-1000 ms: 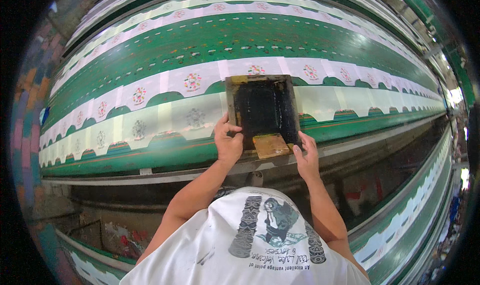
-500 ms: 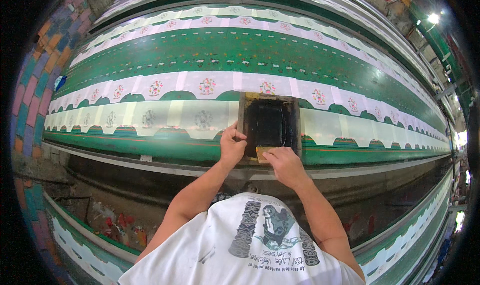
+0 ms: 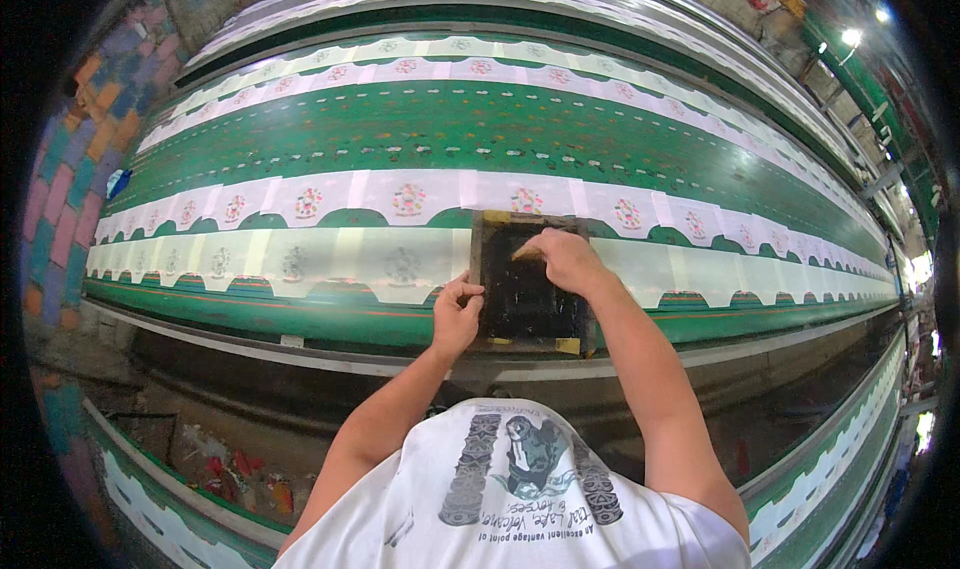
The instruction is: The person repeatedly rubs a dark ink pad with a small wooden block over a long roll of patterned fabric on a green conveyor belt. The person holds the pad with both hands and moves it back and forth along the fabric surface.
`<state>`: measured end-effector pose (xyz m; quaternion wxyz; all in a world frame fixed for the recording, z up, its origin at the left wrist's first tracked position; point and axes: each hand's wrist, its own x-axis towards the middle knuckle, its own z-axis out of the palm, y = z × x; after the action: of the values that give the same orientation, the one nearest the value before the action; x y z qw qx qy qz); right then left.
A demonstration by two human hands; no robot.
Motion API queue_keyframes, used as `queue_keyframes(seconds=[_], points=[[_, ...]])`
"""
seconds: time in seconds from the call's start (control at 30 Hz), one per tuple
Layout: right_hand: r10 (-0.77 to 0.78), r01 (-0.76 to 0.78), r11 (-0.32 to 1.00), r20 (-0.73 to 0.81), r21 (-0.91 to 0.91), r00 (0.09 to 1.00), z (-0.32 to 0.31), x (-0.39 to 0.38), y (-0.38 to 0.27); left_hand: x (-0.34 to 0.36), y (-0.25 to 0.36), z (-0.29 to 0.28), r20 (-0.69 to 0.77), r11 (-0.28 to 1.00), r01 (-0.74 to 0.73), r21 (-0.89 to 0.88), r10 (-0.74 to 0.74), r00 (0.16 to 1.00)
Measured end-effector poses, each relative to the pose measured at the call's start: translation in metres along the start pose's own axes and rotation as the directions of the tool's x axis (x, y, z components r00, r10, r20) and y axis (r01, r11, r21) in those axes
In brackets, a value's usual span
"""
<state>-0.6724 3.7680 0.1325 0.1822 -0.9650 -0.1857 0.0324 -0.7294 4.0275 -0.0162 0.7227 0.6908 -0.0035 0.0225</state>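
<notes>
A screen printing frame (image 3: 530, 345) with black ink spread over its mesh lies on the near row of pale yellow cloth pieces (image 3: 632, 266). My left hand (image 3: 457, 314) grips the frame's left side, fingers bent at its edge. Toward the far end of the mesh, my right hand (image 3: 566, 259) is closed around a small tan squeegee (image 3: 526, 253), partly hidden by the fingers. Just left of the frame, a yellow piece carries a faint grey print (image 3: 403, 266). Behind it runs a row of pink pieces (image 3: 410, 197) with multicoloured round prints.
The long green table (image 3: 330, 134) bears more cloth rows along its far side. A pale rail (image 3: 330, 357) follows its near edge. Another table with cloth (image 3: 160, 509) stands behind me. At the left is a wall of coloured bricks (image 3: 60, 189); lamps (image 3: 851, 37) shine at upper right.
My right hand has pushed the squeegee from the frame's near end to its far end. My left hand stays at the left edge. The whole view has shifted slightly.
</notes>
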Motion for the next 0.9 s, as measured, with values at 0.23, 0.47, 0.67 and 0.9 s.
queue_keyframes(seconds=[0.23,0.47,0.67,0.9], points=[[-0.002,0.015,0.995,-0.135,0.095,0.991,0.019,0.024,0.026,0.007,0.028,-0.010,0.094,0.989,0.136,0.058,-0.141,0.986],[-0.151,0.149,0.988,-0.076,-0.042,0.986,0.037,-0.043,-0.015,0.007,0.025,-0.009,0.044,0.988,0.145,0.057,-0.148,0.988],[-0.219,0.223,0.974,-0.112,0.031,0.969,0.042,-0.104,-0.054,0.004,0.022,-0.007,-0.033,0.979,0.169,0.117,-0.167,0.985],[-0.169,0.172,0.982,-0.043,0.075,0.985,0.042,-0.134,-0.073,-0.047,0.050,-0.061,-0.154,0.948,-0.112,0.299,0.164,0.974]])
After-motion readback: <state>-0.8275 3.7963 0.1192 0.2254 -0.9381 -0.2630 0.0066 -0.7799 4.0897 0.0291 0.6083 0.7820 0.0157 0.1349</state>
